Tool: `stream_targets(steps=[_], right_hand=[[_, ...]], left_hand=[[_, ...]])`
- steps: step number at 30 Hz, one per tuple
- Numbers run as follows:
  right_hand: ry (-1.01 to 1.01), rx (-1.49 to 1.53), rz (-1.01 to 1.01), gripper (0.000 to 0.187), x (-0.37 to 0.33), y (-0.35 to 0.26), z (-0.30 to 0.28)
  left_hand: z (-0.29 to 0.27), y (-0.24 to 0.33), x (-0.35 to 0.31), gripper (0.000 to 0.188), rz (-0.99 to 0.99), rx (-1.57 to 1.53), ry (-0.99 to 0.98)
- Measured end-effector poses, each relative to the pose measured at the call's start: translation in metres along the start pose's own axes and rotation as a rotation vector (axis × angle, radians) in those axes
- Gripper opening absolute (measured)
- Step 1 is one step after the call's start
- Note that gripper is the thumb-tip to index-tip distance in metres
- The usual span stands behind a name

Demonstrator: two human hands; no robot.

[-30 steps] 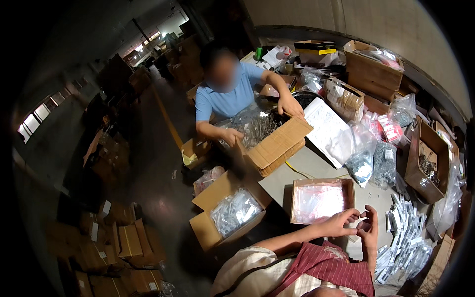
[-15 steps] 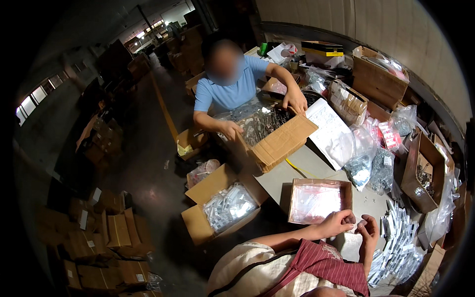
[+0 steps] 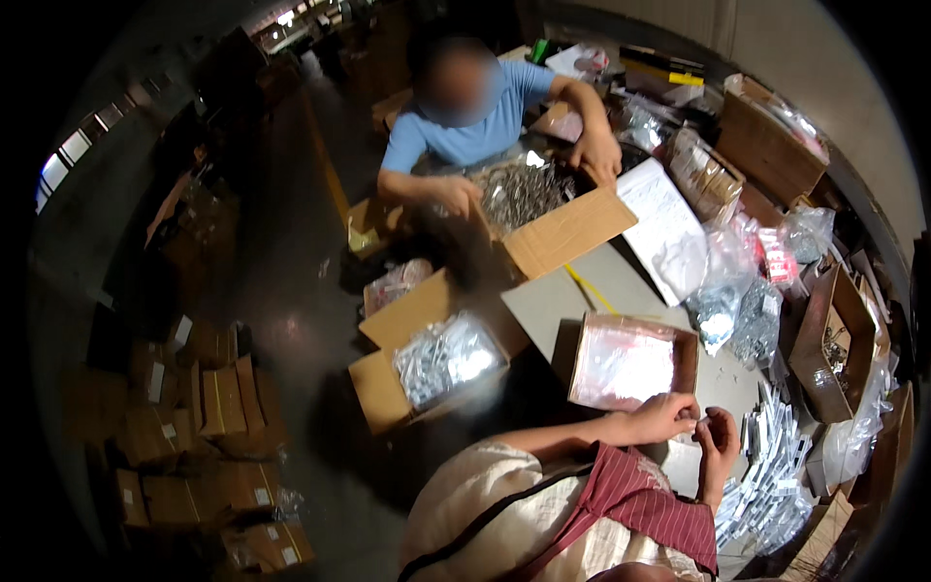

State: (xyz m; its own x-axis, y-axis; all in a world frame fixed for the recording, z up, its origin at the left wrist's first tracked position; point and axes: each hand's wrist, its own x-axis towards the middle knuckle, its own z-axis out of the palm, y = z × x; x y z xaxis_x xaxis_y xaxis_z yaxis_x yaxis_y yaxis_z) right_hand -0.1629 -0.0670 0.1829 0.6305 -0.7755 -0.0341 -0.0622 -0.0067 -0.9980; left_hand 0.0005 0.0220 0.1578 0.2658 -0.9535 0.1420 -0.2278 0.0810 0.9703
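Plastic bags [image 3: 626,361], probably, wash out under glare. Left hand [image 3: 664,417] and right hand [image 3: 719,441] curl close; whether gripping, I cannot tell.

Dim floor [image 3: 281,339], bright windows [image 3: 74,145] at far left, white glare on clear plastic [image 3: 635,367], edges bowed, corners black.

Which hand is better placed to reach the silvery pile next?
The right hand, probably: it is nearer the silvery pile, while the left hand is farther off, near the small open box.

Maroon pinstriped apron [image 3: 626,490], cream shirt [image 3: 485,490], light-blue shirt [image 3: 467,138], brown open box [image 3: 687,364], yellow strip [image 3: 588,287]
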Motion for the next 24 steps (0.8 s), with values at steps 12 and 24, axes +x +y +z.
stream_targets(steps=[12,24], right_hand=[[0.110,-0.080,0.070,0.027,-0.004,0.036,-0.023],[0.140,-0.161,0.152,0.026,0.004,0.035,0.010]], left_hand=[[-0.175,-0.044,-0.110,0.011,0.002,-0.159,0.937],[-0.303,-0.263,-0.174,0.034,-0.783,1.097,0.702]])
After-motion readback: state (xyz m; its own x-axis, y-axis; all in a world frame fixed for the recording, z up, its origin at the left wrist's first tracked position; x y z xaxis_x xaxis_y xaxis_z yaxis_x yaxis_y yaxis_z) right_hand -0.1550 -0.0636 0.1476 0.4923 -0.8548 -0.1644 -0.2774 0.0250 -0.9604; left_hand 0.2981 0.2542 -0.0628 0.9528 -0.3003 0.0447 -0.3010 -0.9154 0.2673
